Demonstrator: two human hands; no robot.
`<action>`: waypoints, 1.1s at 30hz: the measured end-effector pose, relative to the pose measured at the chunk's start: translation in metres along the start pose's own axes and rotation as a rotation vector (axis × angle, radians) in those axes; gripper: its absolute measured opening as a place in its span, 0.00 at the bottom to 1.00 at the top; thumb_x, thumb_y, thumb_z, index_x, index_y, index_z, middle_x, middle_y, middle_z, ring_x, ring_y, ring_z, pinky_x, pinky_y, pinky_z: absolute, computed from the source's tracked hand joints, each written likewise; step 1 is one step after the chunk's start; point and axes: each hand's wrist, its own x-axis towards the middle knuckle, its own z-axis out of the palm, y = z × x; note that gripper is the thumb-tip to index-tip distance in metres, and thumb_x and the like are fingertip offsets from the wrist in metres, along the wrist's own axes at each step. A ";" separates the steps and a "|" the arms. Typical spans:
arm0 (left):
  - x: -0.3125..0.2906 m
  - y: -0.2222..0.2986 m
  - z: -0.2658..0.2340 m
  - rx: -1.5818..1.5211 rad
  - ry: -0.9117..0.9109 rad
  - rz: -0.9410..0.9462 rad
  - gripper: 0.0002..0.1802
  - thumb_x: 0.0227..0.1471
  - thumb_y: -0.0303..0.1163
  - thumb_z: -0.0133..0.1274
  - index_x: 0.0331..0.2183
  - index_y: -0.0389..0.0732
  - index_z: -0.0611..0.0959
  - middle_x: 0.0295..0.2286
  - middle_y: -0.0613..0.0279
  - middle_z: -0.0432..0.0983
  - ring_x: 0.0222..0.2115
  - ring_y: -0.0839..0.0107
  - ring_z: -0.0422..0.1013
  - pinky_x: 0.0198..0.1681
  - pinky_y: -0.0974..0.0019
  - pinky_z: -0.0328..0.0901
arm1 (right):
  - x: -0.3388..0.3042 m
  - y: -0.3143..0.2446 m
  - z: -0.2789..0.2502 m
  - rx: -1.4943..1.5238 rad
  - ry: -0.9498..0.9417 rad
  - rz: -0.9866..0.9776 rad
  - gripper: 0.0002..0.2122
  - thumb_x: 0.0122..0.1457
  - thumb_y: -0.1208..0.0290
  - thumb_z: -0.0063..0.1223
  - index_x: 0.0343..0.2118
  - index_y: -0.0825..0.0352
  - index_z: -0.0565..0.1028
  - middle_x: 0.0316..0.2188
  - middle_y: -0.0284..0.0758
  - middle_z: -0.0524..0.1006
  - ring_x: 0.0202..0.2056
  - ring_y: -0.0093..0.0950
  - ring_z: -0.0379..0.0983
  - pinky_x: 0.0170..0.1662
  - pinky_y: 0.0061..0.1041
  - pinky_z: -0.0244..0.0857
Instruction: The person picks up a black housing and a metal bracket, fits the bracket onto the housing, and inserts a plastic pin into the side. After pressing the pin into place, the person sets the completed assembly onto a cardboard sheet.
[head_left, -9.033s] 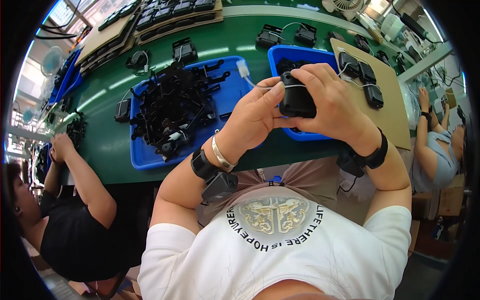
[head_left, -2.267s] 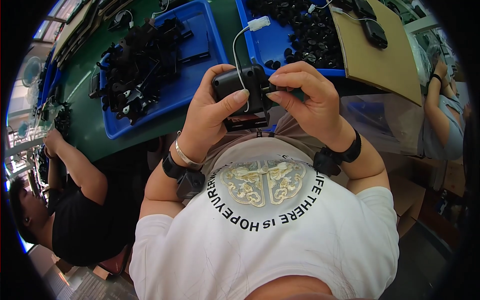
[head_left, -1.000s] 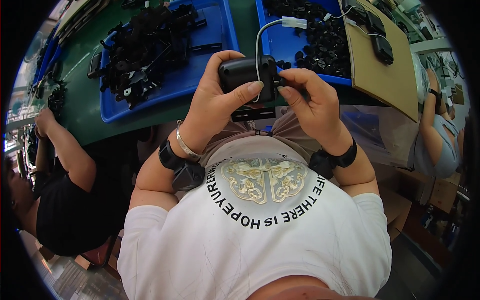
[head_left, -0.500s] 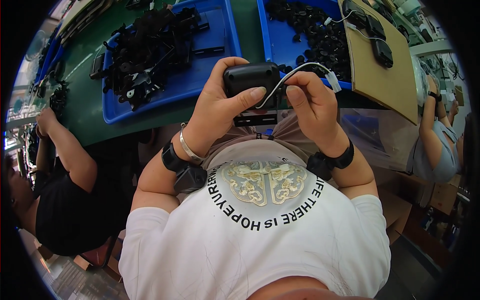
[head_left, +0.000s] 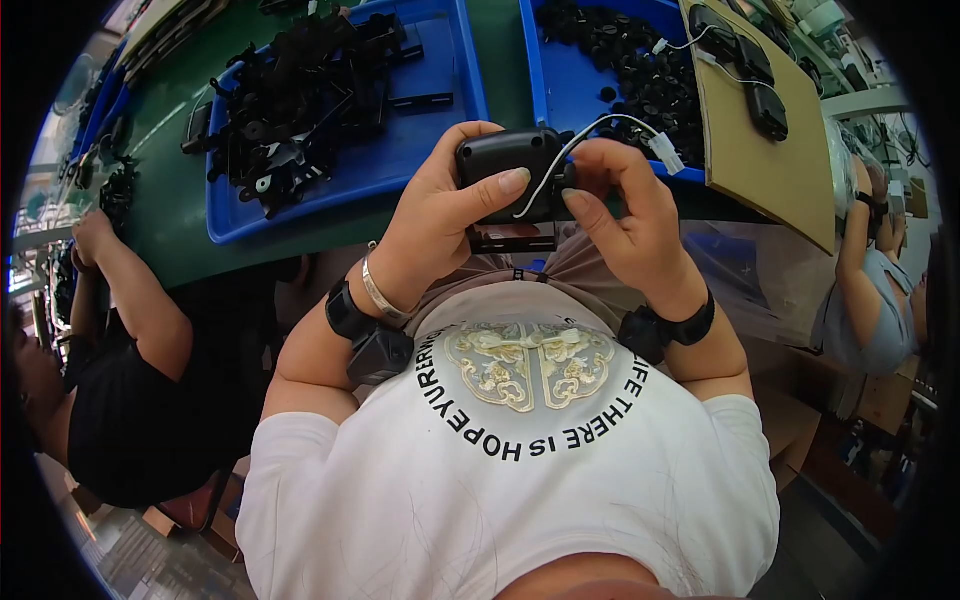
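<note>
Nearest is a white cotton T-shirt (head_left: 510, 490) on the wearer; black capital letters curve around a grey-and-gold floral emblem (head_left: 530, 365), a few cut short by folds. Each wrist has a black strap with a dark boxy device, and the left also wears a silver metal bangle (head_left: 380, 290).

The left hand (head_left: 455, 205) grips a black plastic box with rounded corners (head_left: 500, 155), thumb across its face, other fingers mostly hidden behind. The box is held up at the near edge of the green table (head_left: 180, 222). A black slotted strip (head_left: 515, 243) shows just below; how it joins the box is hard to make out. The right hand (head_left: 625, 205) has its thumb and bent fingers at the box's right side, by a small dark round part (head_left: 566, 178); I cannot tell whether they pinch it. A white cable (head_left: 600, 119) arches from the box over these fingers to a white plug (head_left: 665, 152).

Beyond the near edge, a blue plastic tray (head_left: 440, 65) on the left holds tangled black brackets (head_left: 300, 115); a second blue tray (head_left: 560, 90) holds small black round pieces (head_left: 650, 65). Both are cut off above. On a tan cardboard sheet (head_left: 750, 185) towards the right lie black boxes with white cables (head_left: 766, 110).
</note>
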 end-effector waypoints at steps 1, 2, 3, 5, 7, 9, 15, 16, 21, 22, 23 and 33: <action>0.001 -0.002 -0.001 0.017 0.000 0.018 0.28 0.46 0.30 0.58 0.45 0.37 0.62 0.38 0.56 0.67 0.36 0.70 0.71 0.36 0.66 0.73 | 0.000 0.004 0.003 -0.071 0.039 -0.091 0.10 0.58 0.65 0.48 0.33 0.69 0.71 0.22 0.32 0.70 0.21 0.19 0.62 0.24 0.16 0.57; 0.002 -0.003 -0.003 0.035 0.000 0.035 0.28 0.46 0.30 0.58 0.45 0.37 0.62 0.37 0.56 0.66 0.36 0.70 0.71 0.36 0.66 0.73 | 0.000 0.007 0.003 -0.143 0.079 -0.182 0.11 0.58 0.64 0.48 0.33 0.69 0.71 0.22 0.31 0.69 0.21 0.19 0.61 0.24 0.16 0.57; 0.002 -0.004 -0.004 0.052 0.001 0.052 0.27 0.46 0.30 0.58 0.45 0.37 0.62 0.37 0.56 0.66 0.36 0.70 0.70 0.36 0.66 0.73 | 0.001 0.007 0.001 -0.144 0.079 -0.181 0.11 0.58 0.64 0.48 0.33 0.69 0.71 0.22 0.31 0.69 0.21 0.19 0.61 0.24 0.16 0.57; 0.001 -0.002 -0.004 0.053 -0.009 0.055 0.27 0.46 0.29 0.58 0.45 0.37 0.62 0.37 0.56 0.66 0.36 0.69 0.70 0.36 0.66 0.73 | 0.003 0.007 -0.010 -0.286 -0.081 -0.134 0.11 0.58 0.65 0.49 0.35 0.69 0.70 0.24 0.31 0.70 0.22 0.19 0.62 0.25 0.16 0.58; 0.000 0.000 -0.004 0.058 -0.026 0.063 0.27 0.46 0.29 0.57 0.45 0.37 0.62 0.37 0.56 0.66 0.37 0.69 0.70 0.35 0.65 0.73 | 0.004 0.003 -0.012 -0.356 -0.163 -0.112 0.11 0.57 0.65 0.50 0.36 0.69 0.70 0.25 0.30 0.70 0.22 0.18 0.62 0.26 0.16 0.59; 0.000 0.000 -0.003 0.065 -0.030 0.061 0.27 0.46 0.29 0.58 0.45 0.37 0.62 0.37 0.56 0.66 0.37 0.69 0.70 0.35 0.66 0.73 | 0.002 -0.004 -0.007 -0.150 -0.042 -0.094 0.11 0.57 0.65 0.50 0.34 0.69 0.70 0.24 0.31 0.70 0.22 0.19 0.63 0.25 0.17 0.59; -0.001 -0.002 -0.001 0.091 -0.008 0.071 0.28 0.46 0.29 0.58 0.45 0.37 0.62 0.37 0.56 0.66 0.36 0.69 0.70 0.36 0.67 0.73 | 0.004 0.001 -0.008 -0.317 -0.133 0.009 0.11 0.58 0.64 0.50 0.29 0.70 0.71 0.21 0.32 0.69 0.22 0.21 0.63 0.25 0.19 0.57; 0.000 -0.002 -0.002 0.092 -0.008 0.072 0.28 0.46 0.29 0.58 0.45 0.37 0.62 0.37 0.56 0.66 0.36 0.69 0.70 0.36 0.67 0.73 | 0.004 0.000 -0.008 -0.241 -0.081 -0.024 0.13 0.57 0.63 0.49 0.27 0.70 0.70 0.21 0.33 0.68 0.22 0.21 0.63 0.25 0.19 0.57; 0.001 -0.004 -0.004 0.147 -0.019 0.087 0.28 0.45 0.30 0.59 0.45 0.37 0.62 0.37 0.57 0.67 0.36 0.70 0.70 0.35 0.67 0.73 | 0.001 0.002 -0.006 -0.146 -0.062 0.012 0.17 0.57 0.57 0.48 0.25 0.69 0.70 0.21 0.33 0.68 0.24 0.21 0.63 0.26 0.20 0.56; 0.001 -0.005 -0.005 0.181 -0.022 0.087 0.28 0.45 0.30 0.59 0.45 0.37 0.63 0.37 0.57 0.67 0.35 0.70 0.70 0.35 0.68 0.73 | 0.001 0.004 -0.006 -0.174 -0.105 0.063 0.17 0.57 0.56 0.48 0.26 0.69 0.70 0.22 0.34 0.68 0.25 0.21 0.64 0.27 0.19 0.57; 0.002 -0.005 -0.005 0.217 -0.023 0.088 0.29 0.45 0.30 0.59 0.45 0.37 0.63 0.37 0.57 0.67 0.35 0.70 0.70 0.35 0.68 0.73 | 0.002 0.005 -0.007 -0.174 -0.103 0.064 0.17 0.57 0.56 0.48 0.26 0.69 0.70 0.22 0.34 0.68 0.25 0.21 0.64 0.27 0.19 0.57; 0.003 -0.008 -0.001 0.197 -0.061 0.067 0.30 0.43 0.31 0.61 0.45 0.37 0.63 0.35 0.59 0.68 0.35 0.73 0.70 0.33 0.70 0.73 | 0.030 -0.004 -0.008 -0.214 -0.036 -0.207 0.09 0.55 0.67 0.52 0.28 0.69 0.74 0.24 0.35 0.72 0.27 0.28 0.66 0.33 0.21 0.60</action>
